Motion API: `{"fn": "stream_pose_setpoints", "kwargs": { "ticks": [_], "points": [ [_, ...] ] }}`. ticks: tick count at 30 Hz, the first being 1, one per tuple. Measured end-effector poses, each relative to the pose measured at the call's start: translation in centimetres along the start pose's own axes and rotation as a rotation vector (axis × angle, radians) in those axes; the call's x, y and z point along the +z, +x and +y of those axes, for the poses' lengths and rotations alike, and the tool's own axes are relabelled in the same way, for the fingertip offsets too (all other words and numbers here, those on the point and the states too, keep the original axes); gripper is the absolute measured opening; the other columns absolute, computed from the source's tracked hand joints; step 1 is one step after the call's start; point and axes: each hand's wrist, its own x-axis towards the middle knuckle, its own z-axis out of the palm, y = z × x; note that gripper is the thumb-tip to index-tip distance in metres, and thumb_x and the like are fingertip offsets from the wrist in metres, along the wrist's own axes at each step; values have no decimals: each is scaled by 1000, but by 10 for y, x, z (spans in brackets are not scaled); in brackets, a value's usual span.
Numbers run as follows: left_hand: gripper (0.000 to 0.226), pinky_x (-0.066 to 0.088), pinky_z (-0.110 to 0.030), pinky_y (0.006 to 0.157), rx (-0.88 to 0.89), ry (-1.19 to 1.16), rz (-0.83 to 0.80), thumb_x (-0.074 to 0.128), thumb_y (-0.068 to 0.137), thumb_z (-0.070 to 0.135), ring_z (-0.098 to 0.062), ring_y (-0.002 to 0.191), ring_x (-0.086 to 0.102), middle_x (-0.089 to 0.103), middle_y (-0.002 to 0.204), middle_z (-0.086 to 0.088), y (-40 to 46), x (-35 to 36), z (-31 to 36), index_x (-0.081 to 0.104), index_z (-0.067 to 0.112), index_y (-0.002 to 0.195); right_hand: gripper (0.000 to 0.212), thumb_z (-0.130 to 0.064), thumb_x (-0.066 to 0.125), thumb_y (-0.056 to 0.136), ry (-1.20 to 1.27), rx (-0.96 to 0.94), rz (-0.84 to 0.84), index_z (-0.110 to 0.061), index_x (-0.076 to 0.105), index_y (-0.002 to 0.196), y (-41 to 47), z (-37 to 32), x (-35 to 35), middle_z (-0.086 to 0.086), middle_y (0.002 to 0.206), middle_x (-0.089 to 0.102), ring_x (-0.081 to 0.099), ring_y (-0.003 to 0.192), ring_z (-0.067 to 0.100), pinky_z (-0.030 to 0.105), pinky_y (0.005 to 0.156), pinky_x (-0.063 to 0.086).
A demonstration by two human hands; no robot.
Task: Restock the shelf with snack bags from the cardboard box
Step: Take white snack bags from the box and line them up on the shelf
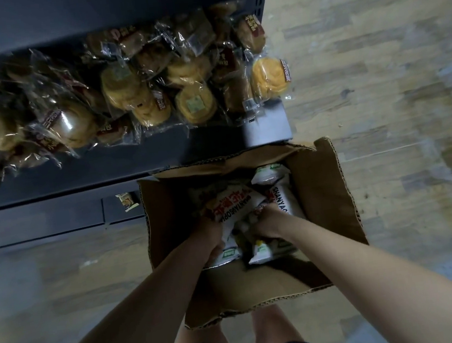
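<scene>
Snack bags (232, 207) lie heaped inside the cardboard box (326, 187) on the floor below the shelf (82, 172). Left hand (211, 237) and right hand (268, 221) are both inside the box, fingers curled, gripping bags.

— Anything legible inside the cardboard box (326, 187)?
— "SHANYAOBOPI", black capitals, on the white snack bag (233, 203) held up at the middle; last letters hidden behind the left hand (210, 237). Large red characters above that line, too blurred to read.
— And on the neighbouring bag?
— "SHANYAO", again black capitals, running down the white bag on the right (283, 195); rest cut off by the right hand (268, 223).
— Green labels on the lower bags (261, 249)?
— Too small to make out.
— On the shelf (133, 165)?
— Red labels with pale characters on the clear bread packets (150, 75), blurred, unreadable. Small white stickers there, likewise illegible.
</scene>
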Motion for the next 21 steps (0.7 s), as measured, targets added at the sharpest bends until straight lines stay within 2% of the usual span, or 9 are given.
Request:
{"fn": "stream_pose_setpoints", "kwargs": {
  "ticks": [3, 5, 8, 11, 12, 14, 17, 19, 21],
  "points": [
    [49, 33, -17, 33, -67, 269, -130, 24, 102, 28, -14, 30, 42, 45, 41, -5, -17, 2, -2, 41, 6, 62, 46, -23, 63, 86, -226, -8, 91, -6, 51, 127, -16, 2, -11, 15, 127, 57, 55, 118, 32, 33, 92, 45],
    [41, 46, -25, 48, 25, 536, -101, 30, 101, 29, -17, 50, 55, 57, 64, -10, -25, 4, -1, 50, 5, 74, 50, -27, 55, 88, -407, 14, 173, -6, 40, 131, -31, 1, -16, 13, 128, 54, 54, 118, 33, 36, 92, 44],
    [29, 48, -31, 88, 424, 1000, 168, 38, 98, 19, -25, 112, 57, 57, 121, -10, -33, 13, 7, 56, 9, 118, 61, -25, 56, 86, -562, 13, 203, -3, 29, 137, -48, -4, -20, 13, 130, 53, 53, 120, 33, 38, 91, 45],
    [40, 50, -15, 78, 878, 828, 322, 34, 97, 21, -34, 112, 56, 57, 123, -14, -17, 23, 10, 53, 3, 127, 69, -31, 57, 86, -539, 23, 220, 0, 24, 138, -61, -13, -28, 15, 130, 52, 52, 120, 35, 39, 91, 45],
    [45, 51, -23, 85, 959, 830, 316, 32, 97, 22, -36, 117, 53, 53, 130, -18, -7, 28, 8, 47, 2, 134, 69, -35, 55, 88, -500, 25, 219, 0, 23, 138, -64, -15, -31, 16, 130, 51, 51, 121, 36, 39, 90, 44],
    [46, 34, -31, 109, 968, 962, 281, 33, 98, 19, -31, 136, 35, 35, 147, -16, 13, 33, 0, 35, 4, 142, 67, -39, 54, 90, -433, 12, 244, -1, 24, 136, -69, -19, -36, 18, 131, 50, 50, 121, 37, 39, 90, 43],
    [52, 25, -41, 115, 888, 1170, 381, 35, 97, 23, -37, 142, 18, 18, 153, -18, 25, 38, -10, 26, 8, 147, 60, -31, 52, 93, -454, -68, 383, -2, 25, 138, -59, -14, -30, 20, 132, 44, 52, 118, 38, 40, 90, 43],
    [69, 21, -50, 115, 696, 1213, 255, 41, 97, 32, -42, 143, 5, 0, 155, -22, 27, 45, -14, 4, 6, 150, 43, -20, 53, 90, -583, -160, 557, -4, 41, 128, -49, -5, -14, 17, 120, 50, 59, 103, 35, 40, 74, 47],
    [80, 22, -54, 111, 660, 1217, 320, 50, 92, 39, -42, 141, 9, 6, 153, -22, 22, 50, -13, 5, 5, 149, 38, -17, 74, 68, -702, -157, 652, -4, 62, 101, -39, 0, -3, 15, 93, 62, 64, 78, 31, 34, 52, 46]
  ]
}}
